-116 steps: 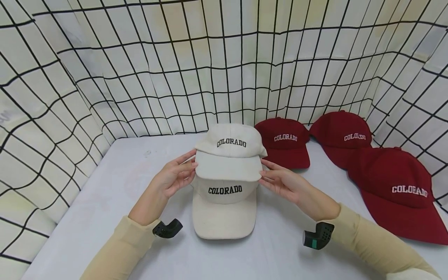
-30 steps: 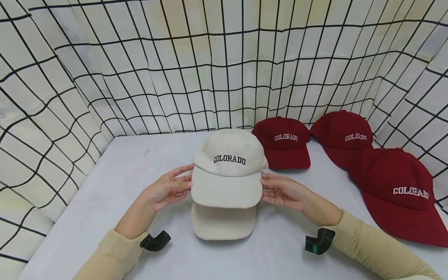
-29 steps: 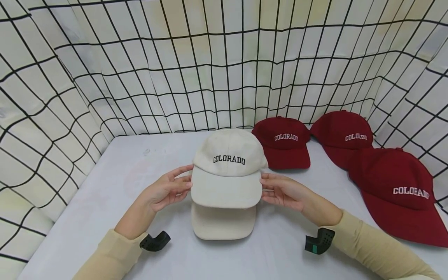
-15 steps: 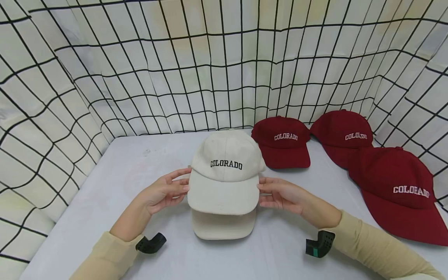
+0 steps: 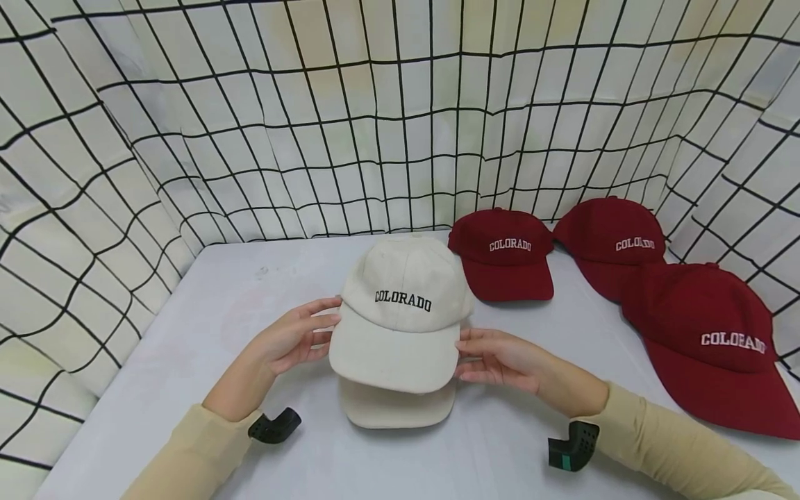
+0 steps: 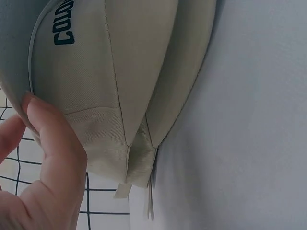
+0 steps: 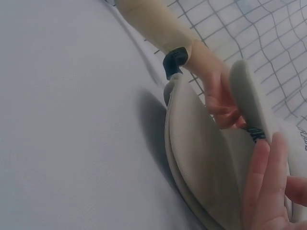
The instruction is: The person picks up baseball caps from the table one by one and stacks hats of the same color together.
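A cream baseball cap [image 5: 400, 354] with black COLORADO lettering is held between both hands, slightly tilted, its left side higher. My left hand [image 5: 300, 335] pinches the left edge of its brim between thumb and fingers. On the opposite side, my right hand [image 5: 503, 361] pinches the brim's right edge. Under it sit cream caps [image 5: 396, 411], with only a brim front showing in the head view. The left wrist view shows two nested lower caps [image 6: 139, 62], one lettered. From the right wrist, a gap separates the held brim [image 7: 249, 96] from the stacked brims [image 7: 196, 143].
Three dark red COLORADO caps stand to the right: one at the back [image 5: 503, 257], another [image 5: 615, 243] in the corner, and a nearer one [image 5: 706, 333] overlapping it. Black grid netting [image 5: 312, 132] over white sheeting walls in the white table [image 5: 237, 298].
Both hands have brought the held cap toward me and lower over the stack, covering the lettering of the cap beneath. Lately it has shifted slightly left and tilted. The red caps stay put.
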